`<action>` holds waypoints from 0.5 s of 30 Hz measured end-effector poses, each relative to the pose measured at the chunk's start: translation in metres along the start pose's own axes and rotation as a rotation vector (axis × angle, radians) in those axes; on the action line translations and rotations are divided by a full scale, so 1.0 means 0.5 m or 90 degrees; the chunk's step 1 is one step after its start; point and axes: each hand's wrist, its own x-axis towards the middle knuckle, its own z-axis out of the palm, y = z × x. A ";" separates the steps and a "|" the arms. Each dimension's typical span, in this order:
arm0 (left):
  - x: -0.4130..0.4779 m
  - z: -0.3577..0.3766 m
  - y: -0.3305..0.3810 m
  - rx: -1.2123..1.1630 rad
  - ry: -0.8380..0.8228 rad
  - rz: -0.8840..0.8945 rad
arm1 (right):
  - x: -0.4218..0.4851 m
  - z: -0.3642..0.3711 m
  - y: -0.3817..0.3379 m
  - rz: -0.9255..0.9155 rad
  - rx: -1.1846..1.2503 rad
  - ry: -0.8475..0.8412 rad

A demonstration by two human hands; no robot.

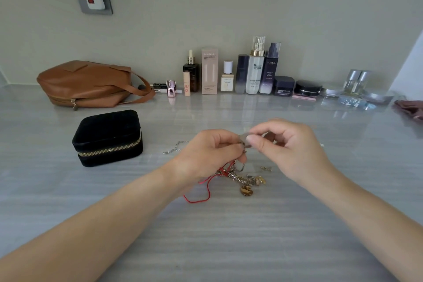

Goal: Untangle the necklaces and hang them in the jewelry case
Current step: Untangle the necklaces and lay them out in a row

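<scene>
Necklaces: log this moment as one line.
stage: untangling | left hand: grips necklace tangle | right hand: pinches a strand of it | jewelry case: zipped shut

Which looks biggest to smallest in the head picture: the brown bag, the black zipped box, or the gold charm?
Largest: brown bag.
Next: black zipped box, nearer the camera yet smaller-looking.
Smallest: gold charm, tiniest by far.

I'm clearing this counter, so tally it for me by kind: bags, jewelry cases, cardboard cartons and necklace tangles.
Brown bag: 1
Black jewelry case: 1
Pink carton: 1
Necklace tangle: 1, strands uncountable
Total: 4
</scene>
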 end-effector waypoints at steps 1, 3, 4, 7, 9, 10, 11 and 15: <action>0.001 -0.003 0.001 0.000 0.011 -0.001 | 0.004 -0.006 -0.005 0.017 0.047 0.018; 0.004 -0.009 0.002 -0.006 0.024 0.008 | 0.015 -0.020 -0.020 0.048 0.122 0.046; 0.005 -0.013 0.002 -0.001 0.030 0.010 | 0.019 -0.026 -0.028 0.059 0.136 0.049; 0.003 -0.019 0.006 0.013 0.032 0.010 | 0.030 -0.030 -0.048 0.073 0.129 0.031; -0.002 -0.020 0.013 -0.004 0.026 0.024 | 0.037 -0.028 -0.061 0.074 0.112 0.018; -0.005 -0.018 0.019 -0.017 0.025 0.040 | 0.042 -0.027 -0.069 0.070 0.108 0.012; -0.006 -0.017 0.022 -0.031 0.031 0.062 | 0.046 -0.026 -0.077 0.064 0.106 0.008; -0.009 -0.023 0.038 -0.140 0.134 0.166 | 0.067 -0.024 -0.112 0.033 0.100 0.001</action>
